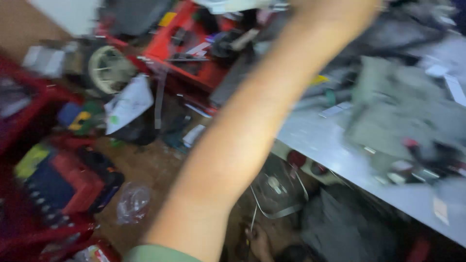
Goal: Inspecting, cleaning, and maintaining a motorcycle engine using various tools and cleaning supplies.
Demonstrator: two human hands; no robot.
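One bare forearm (242,136) crosses the blurred grey workbench (330,145) (hands out of view, grip untellable).

Heavy motion blur smears the whole dim, unevenly lit view; nothing looks sharp.

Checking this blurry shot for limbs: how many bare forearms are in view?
1. A bare forearm crosses the middle, reaching up out of frame; its hand is hidden. Others may be hidden.
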